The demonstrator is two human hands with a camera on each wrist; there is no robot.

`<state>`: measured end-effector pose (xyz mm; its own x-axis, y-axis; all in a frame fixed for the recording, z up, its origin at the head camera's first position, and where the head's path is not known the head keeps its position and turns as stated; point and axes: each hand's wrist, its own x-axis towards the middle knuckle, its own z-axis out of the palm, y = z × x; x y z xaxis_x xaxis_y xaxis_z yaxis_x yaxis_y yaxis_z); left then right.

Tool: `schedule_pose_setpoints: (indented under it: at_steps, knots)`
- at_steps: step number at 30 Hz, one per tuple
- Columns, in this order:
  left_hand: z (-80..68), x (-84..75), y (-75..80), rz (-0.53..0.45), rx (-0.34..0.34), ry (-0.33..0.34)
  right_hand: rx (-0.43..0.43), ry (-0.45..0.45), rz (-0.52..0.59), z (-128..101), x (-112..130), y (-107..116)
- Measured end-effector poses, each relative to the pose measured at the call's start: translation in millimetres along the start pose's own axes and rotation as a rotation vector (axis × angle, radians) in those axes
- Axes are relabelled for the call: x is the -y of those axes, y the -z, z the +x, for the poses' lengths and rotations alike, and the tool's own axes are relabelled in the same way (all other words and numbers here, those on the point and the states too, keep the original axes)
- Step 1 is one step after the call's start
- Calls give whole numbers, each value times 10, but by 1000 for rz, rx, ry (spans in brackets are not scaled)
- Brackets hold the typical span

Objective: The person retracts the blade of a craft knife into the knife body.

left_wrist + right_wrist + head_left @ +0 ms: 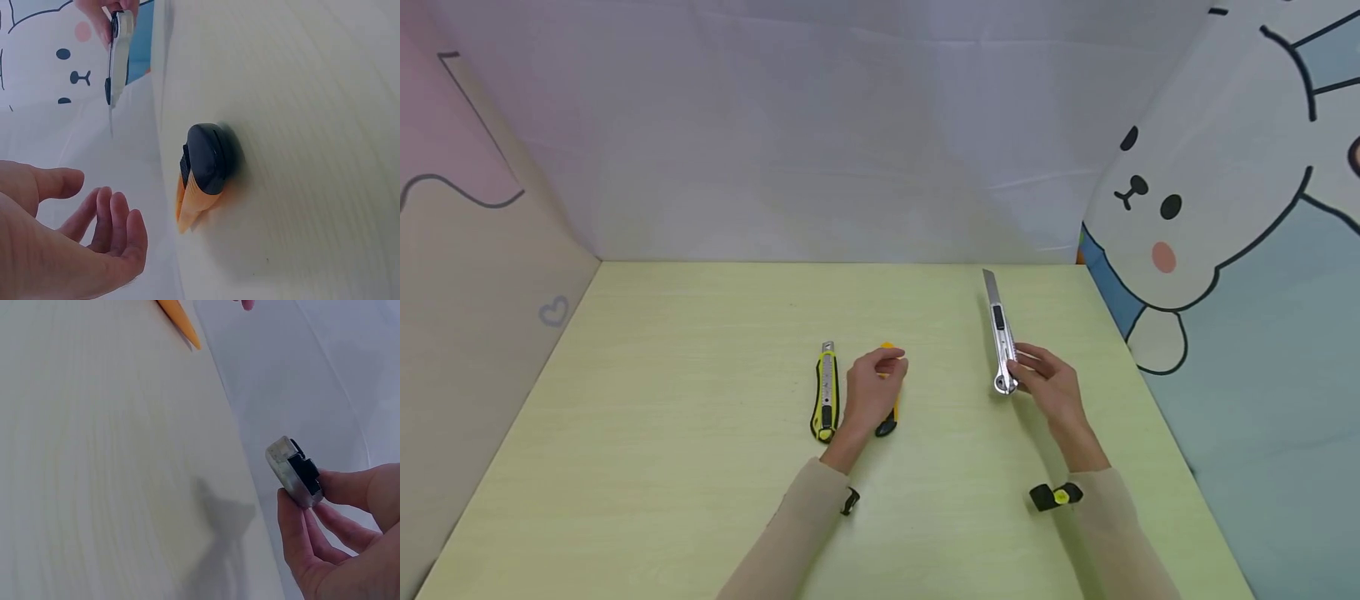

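Right hand (1051, 385) pinches silver knife (1000, 332); left hand (871, 390) over orange knife (203, 172).

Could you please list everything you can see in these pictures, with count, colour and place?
Silver knife: 1, silver with black slider, blade out, held above the table's right side.
Orange knife: 1, orange with black end cap, lying mid-table under the left hand.
Yellow knife: 1, yellow and black, lying just left of the orange knife.
Table: 1, pale yellow-green.
Backdrop: cloth walls, pale lilac behind, a white cartoon bunny at right.
Wrist cameras: 2, black, one on each sleeve.
Sleeves: 2, beige.
Left hand: 1, fingers relaxed, hovering over the orange knife.
Right hand: 1, gripping the silver knife's rear end.
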<state>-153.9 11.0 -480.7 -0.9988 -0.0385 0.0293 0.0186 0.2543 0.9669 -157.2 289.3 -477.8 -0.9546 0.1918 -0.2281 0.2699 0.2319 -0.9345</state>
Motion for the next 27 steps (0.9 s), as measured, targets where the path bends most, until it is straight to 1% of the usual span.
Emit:
schedule_pose_setpoints:
  at_steps: [5, 13, 18, 27]
  knots:
    - [6, -27, -43, -4, -10, -9, 11, 23, 19, -47, 24, -18]
    - [-13, -64, -95, -36, 7, -8, 16, 68, 53, -135, 44, -91]
    - [-23, -77, -126, -44, 11, 0, 18, 74, 94, -178, 64, -150]
    - [-25, -85, -163, -57, 9, -21, 27, 83, 138, -238, 83, -256]
